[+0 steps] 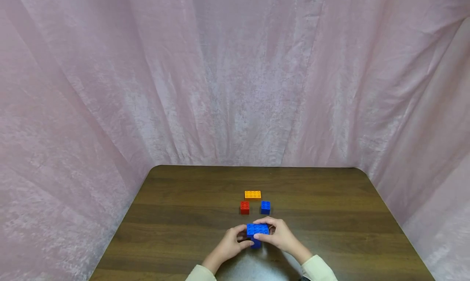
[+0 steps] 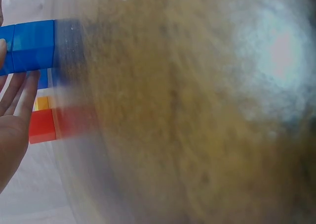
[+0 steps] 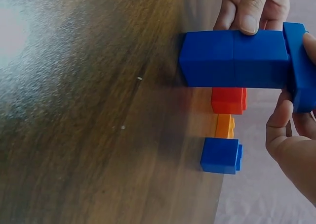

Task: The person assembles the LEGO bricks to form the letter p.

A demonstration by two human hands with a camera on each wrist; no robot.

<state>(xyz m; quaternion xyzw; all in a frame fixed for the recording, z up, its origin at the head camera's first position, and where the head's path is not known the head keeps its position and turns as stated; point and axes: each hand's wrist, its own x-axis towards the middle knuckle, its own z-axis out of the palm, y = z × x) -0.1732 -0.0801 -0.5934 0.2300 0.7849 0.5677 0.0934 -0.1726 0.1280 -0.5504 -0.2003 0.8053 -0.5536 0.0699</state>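
Two square blue bricks stacked as a column (image 3: 217,58) stand on the wooden table, in front of the person. My left hand (image 1: 230,244) holds this column from the left, its thumb on the near side. On top lies a longer blue brick (image 1: 258,229), studs up, overhanging the column. In the right wrist view it sits slightly tilted, with a narrow gap along part of the joint. My right hand (image 1: 282,237) pinches this long brick between thumb and fingers. The left wrist view catches only the lower blue bricks (image 2: 32,46) and part of the left hand.
Beyond the hands are a red brick (image 1: 244,208) and a square blue brick (image 1: 265,208), side by side with a gap. Behind them lies a long orange brick (image 1: 252,195). A pink curtain (image 1: 242,77) hangs past the table's (image 1: 176,215) far edge.
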